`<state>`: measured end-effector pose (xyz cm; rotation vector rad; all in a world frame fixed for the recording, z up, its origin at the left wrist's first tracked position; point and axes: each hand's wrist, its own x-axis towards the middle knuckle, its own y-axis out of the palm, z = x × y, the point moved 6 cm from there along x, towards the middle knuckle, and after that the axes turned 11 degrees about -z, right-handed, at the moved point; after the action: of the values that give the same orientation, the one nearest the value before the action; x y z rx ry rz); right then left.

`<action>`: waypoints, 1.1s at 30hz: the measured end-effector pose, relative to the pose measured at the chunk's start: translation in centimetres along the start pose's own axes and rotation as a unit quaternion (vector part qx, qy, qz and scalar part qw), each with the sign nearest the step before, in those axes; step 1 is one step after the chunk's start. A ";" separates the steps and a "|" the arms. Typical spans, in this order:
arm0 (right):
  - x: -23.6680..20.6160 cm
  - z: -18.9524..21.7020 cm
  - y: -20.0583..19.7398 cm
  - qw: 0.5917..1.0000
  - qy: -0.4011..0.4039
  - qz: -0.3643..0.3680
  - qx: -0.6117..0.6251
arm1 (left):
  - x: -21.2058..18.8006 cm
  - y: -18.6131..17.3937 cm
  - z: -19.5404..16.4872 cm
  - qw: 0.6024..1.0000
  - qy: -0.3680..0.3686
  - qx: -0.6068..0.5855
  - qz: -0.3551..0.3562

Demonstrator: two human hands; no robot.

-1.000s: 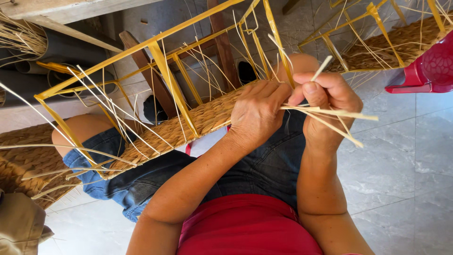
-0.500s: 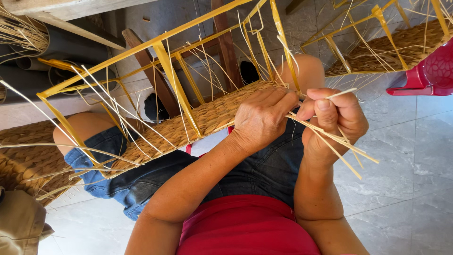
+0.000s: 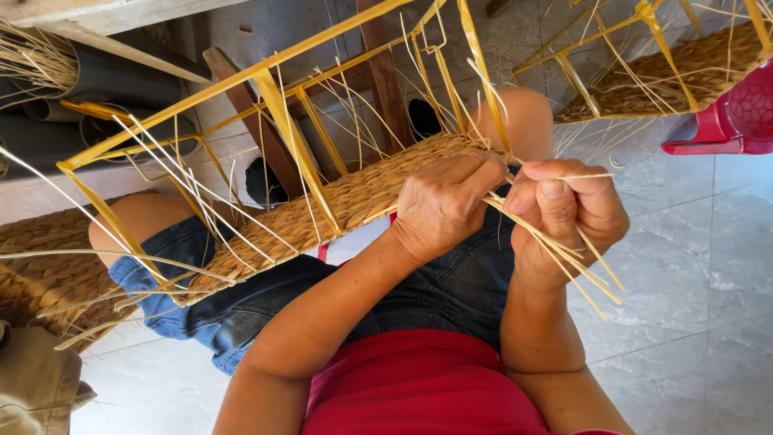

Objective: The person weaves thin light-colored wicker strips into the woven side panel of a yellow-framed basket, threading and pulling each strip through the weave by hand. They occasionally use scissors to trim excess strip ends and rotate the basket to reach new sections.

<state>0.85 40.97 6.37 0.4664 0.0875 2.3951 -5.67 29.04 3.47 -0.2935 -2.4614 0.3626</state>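
Observation:
A half-woven basket with a yellow wire frame rests across my lap, its woven straw base facing up. My left hand presses on the basket's near corner, fingers curled over the woven edge. My right hand is closed around a bundle of pale straw strands that run from the corner down past my wrist. Loose strands stick out all along the frame.
A second yellow-framed woven basket stands at the upper right beside a red plastic stool. Woven mats lie at the left. Grey pipes and wooden legs are behind the basket. The floor is grey tile.
My right hand has dropped lower and drawn the straw strands downward and closer to the basket's corner. My left hand has stayed pressed on the woven edge.

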 end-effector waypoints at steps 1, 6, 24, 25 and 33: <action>0.0 0.1 0.1 1.000 0.000 0.002 -0.002 | 0.0 0.0 0.0 1.000 -0.001 -0.003 -0.001; 0.1 0.5 0.4 1.000 0.015 0.002 0.001 | 0.1 0.0 0.0 1.000 -0.023 -0.007 0.007; 1.7 -6.4 -7.1 0.980 0.139 0.116 -0.078 | 4.1 0.2 7.4 0.959 -0.252 0.130 0.019; 1.2 -6.8 -7.2 0.977 0.152 0.132 -0.068 | 4.4 -0.3 7.6 0.960 -0.251 0.127 0.005; 1.8 -8.8 -5.6 0.956 0.080 0.200 -0.200 | 3.7 -6.4 2.9 0.985 -0.145 -0.093 -0.026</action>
<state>-0.06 46.92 -2.37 0.1032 -0.4548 2.7479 -11.12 23.61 5.43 -0.2688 -2.7904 0.1611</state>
